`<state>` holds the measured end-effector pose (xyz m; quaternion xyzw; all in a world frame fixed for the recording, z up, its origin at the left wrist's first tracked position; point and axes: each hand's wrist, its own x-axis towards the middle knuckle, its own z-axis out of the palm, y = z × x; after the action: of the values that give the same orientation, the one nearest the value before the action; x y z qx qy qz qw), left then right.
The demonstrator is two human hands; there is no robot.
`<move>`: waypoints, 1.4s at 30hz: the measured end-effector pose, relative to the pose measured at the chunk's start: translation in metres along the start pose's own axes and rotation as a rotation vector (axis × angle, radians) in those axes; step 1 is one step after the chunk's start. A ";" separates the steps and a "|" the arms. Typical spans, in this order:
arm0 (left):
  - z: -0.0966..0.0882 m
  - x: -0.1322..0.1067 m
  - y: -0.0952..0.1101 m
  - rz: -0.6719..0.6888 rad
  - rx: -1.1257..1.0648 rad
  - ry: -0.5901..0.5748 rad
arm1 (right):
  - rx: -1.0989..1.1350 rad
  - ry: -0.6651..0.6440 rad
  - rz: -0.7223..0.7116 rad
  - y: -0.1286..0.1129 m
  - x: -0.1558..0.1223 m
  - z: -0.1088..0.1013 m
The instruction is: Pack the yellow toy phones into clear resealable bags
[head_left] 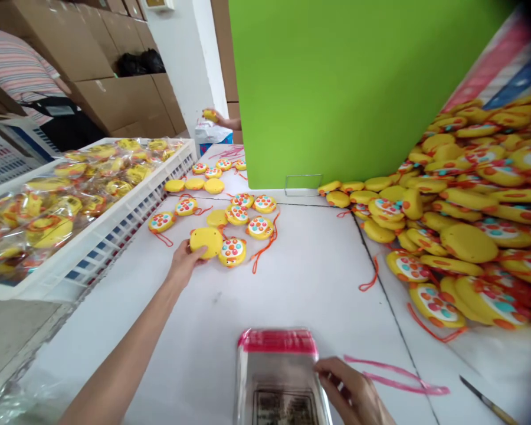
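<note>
Yellow toy (pixel 206 242) in the left hand (pixel 184 260), plain side showing, fingers wrapped snugly round it, towards the desk's (pixel 194 330) left edge! Just beside it, a button-faced toy (pixel 232 252). Down at the near edge, the right hand (pixel 354 386) meets the side of a clear bag (pixel 279 366) with a pink band, fingers narrow; whether they pinch it, I cannot tell. Pink strips (pixel 407 385) and a knife (pixel 487 401) lie towards the near right corner, a toy heap (pixel 469 242) crowds the right side, and a white crate (pixel 110 221) lines the left edge.
</note>
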<state>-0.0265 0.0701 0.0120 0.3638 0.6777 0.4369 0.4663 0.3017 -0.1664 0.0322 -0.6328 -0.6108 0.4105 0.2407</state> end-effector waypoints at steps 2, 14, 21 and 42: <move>0.003 -0.038 -0.002 0.076 -0.041 -0.116 | 0.039 0.024 -0.050 -0.013 0.013 -0.005; 0.050 -0.185 -0.010 0.138 -0.007 -0.631 | 0.019 0.079 -0.471 -0.069 0.044 0.001; 0.054 -0.203 -0.012 0.133 0.026 -0.578 | -0.043 0.106 -0.515 -0.061 0.032 -0.002; 0.054 -0.223 -0.051 0.405 0.262 -0.344 | 0.001 0.196 -0.480 -0.049 0.021 0.016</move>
<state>0.0871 -0.1355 0.0252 0.6174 0.5529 0.3617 0.4270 0.2589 -0.1427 0.0581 -0.5063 -0.7172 0.2786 0.3895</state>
